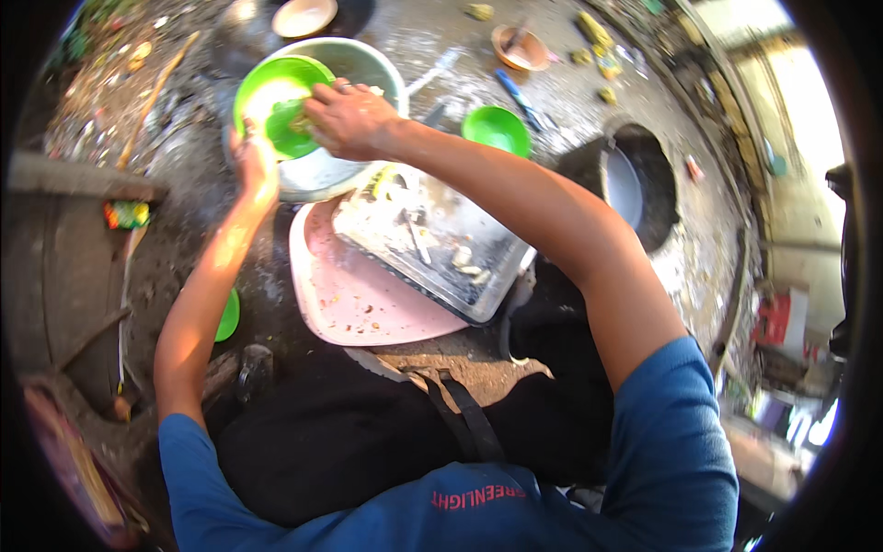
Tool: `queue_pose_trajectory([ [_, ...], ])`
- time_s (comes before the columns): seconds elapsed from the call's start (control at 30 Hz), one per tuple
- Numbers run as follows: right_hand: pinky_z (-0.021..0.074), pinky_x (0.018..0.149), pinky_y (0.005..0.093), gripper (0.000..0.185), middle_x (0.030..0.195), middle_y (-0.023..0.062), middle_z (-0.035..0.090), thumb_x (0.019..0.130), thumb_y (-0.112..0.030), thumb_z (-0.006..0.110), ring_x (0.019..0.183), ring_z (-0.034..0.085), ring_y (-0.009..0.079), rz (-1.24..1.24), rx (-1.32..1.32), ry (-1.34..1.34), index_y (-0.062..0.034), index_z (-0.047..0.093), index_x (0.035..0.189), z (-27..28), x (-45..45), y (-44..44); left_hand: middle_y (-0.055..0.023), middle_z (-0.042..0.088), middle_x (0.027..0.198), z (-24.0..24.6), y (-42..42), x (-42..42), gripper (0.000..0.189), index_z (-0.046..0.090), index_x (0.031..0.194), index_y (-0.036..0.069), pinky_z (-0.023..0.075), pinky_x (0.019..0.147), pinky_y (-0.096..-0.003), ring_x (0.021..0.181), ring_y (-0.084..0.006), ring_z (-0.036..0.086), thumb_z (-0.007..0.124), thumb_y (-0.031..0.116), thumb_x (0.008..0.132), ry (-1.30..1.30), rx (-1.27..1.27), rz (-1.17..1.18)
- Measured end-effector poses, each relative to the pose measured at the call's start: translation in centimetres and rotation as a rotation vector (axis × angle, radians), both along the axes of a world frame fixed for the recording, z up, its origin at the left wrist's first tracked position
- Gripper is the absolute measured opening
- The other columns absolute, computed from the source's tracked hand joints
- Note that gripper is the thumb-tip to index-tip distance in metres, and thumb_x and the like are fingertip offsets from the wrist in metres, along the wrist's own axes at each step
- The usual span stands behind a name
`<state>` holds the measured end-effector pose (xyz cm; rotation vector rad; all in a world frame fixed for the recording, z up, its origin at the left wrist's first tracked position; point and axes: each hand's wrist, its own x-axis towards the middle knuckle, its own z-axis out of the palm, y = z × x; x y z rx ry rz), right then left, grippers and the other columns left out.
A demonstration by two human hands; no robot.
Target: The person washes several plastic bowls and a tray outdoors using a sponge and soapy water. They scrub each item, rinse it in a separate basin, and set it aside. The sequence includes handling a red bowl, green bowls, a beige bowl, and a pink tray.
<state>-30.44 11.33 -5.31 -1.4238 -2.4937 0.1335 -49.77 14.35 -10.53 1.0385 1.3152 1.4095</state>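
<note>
My left hand (255,155) grips the near left rim of a bright green plastic bowl (276,110), tilted over a large round metal basin (372,62). Inside the bowl's right side, my right hand (348,121) presses something small and yellowish that its fingers mostly hide; it may be a sponge. Just below the basin, a grimy rectangular metal tray (448,303) with cutlery and food scraps on it rests across a pink plastic tub (359,303) dotted with scraps.
A second green bowl (495,130), a blue-handled utensil (517,96) and an orange-brown bowl (521,50) lie beyond my right forearm. A blackened pot (655,186) stands at right. Another green item (227,317) is beside my left forearm. A wooden beam (83,178) juts in at left.
</note>
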Motion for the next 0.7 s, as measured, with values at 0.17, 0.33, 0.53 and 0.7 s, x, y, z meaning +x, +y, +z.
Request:
queue_pose_trajectory([
  [0.17,0.0455,0.103,0.0461,0.063,0.135,0.0222,0.048,0.086,-0.037,0.065,0.121,0.053,0.0435,-0.151,-0.416,-0.127,-0.0035,0.047,0.136,-1.1,1.3,0.9,-0.0239,0.060,0.116,-1.5,2.7,1.3,0.037,0.046,0.130,-0.009,0.0525,0.090,-0.0403,0.098,-0.0302,0.063,0.043,0.001,0.094,0.058,0.284,0.220],
  [0.33,0.0422,0.106,0.0521,0.080,0.139,0.0244,0.050,0.084,-0.053,0.070,0.130,0.050,0.0351,-0.518,-0.648,0.982,-0.0043,0.042,0.140,2.0,1.5,0.0,-0.0216,0.053,0.132,1.7,1.6,2.4,0.044,0.039,0.138,-0.006,0.0488,0.097,-0.0433,0.117,-0.0289,0.057,0.044,0.018,0.101,-0.207,-0.070,0.107],
  [0.53,0.0635,0.077,0.0449,0.027,0.107,0.0205,0.067,0.096,-0.010,0.058,0.098,0.069,0.0277,-0.692,-0.831,1.144,0.0110,0.058,0.113,9.6,8.5,-4.7,-0.0113,0.047,0.140,6.3,-6.5,5.5,0.055,0.031,0.148,0.005,0.0489,0.098,-0.0431,0.125,-0.0235,0.051,0.041,0.037,0.104,-0.287,0.004,-0.686],
  [0.7,0.0592,0.086,0.0376,0.033,0.112,0.0092,0.067,0.098,-0.023,0.061,0.098,0.068,0.0188,-0.450,-0.662,1.089,-0.0031,0.060,0.123,13.2,28.8,-15.7,-0.0137,0.046,0.132,9.3,-10.0,4.8,0.064,0.026,0.152,0.007,0.0500,0.095,-0.0400,0.119,-0.0244,0.053,0.040,0.047,0.102,0.092,0.096,-0.945],
])
